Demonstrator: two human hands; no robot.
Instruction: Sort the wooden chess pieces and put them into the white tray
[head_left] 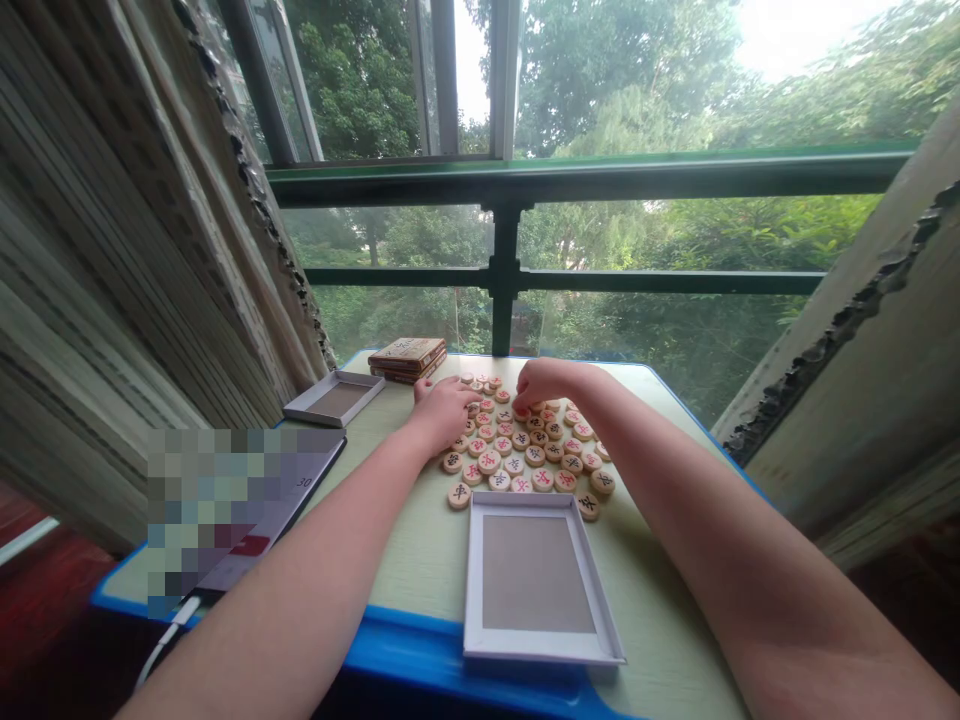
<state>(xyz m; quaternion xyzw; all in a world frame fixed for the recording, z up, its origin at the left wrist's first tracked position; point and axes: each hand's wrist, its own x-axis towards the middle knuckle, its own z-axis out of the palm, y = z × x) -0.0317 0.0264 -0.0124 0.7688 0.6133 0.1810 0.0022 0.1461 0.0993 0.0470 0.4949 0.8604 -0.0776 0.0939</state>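
Dozens of round wooden pieces (520, 440) lie spread on a pale table (420, 555) at the frame's center. At their upper left, the left hand (442, 412) lies unclenched, fingers outstretched over some, nothing visibly gripped; at upper right, the right hand (546, 381) is curled over others, its grip too hidden to tell. One shallow box (540, 575) sits lower center.

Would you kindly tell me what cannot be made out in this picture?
In the head view:
Whatever lies beneath the right hand: hidden by it.
Farthest discs: characters too small.
Device screen: mostly masked by pixelation.
Left arm: upper end cut off by bottom edge.
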